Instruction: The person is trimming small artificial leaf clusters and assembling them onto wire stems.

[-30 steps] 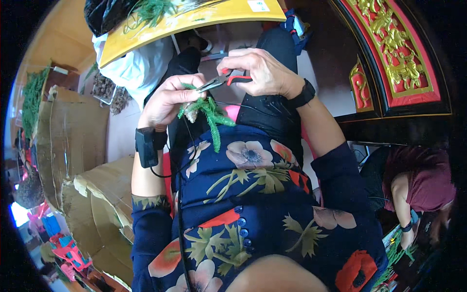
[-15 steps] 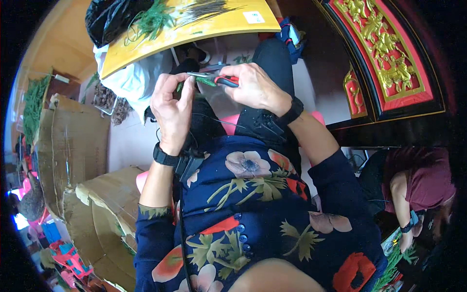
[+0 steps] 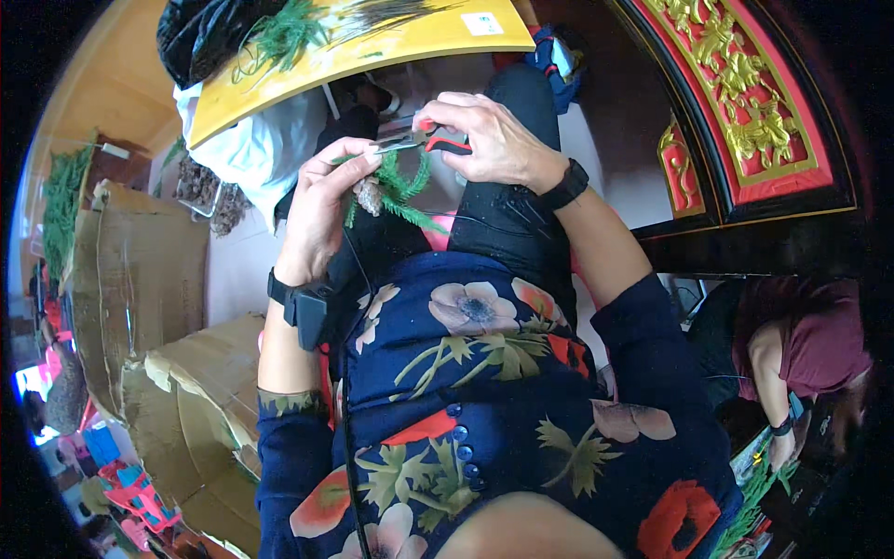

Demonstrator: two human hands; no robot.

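Note:
My left hand (image 3: 319,200) pinches a green artificial pine sprig (image 3: 402,190) near its top. A brown pine cone (image 3: 369,197) hangs among the needles just below the fingers. My right hand (image 3: 503,144) is closed round a pair of pliers (image 3: 450,145) with red and black handles, which are spread apart. The metal jaws point left and meet the sprig's upper end at my left fingertips. Whether they grip a wire there is too small to tell. Both hands are above my lap, close to the table's near edge.
On the yellow table (image 3: 428,45) lie green sprigs (image 3: 287,35), dark thin stems (image 3: 386,13) and a black plastic bag (image 3: 205,37). A white bag (image 3: 247,149) hangs below it. Cardboard boxes (image 3: 154,270) stand left. At right, a co-worker's hand (image 3: 782,449) touches greenery.
My left hand has turned, bringing the sprig and pine cone into view below the fingers. The pliers' handles have spread apart and my right hand has tilted.

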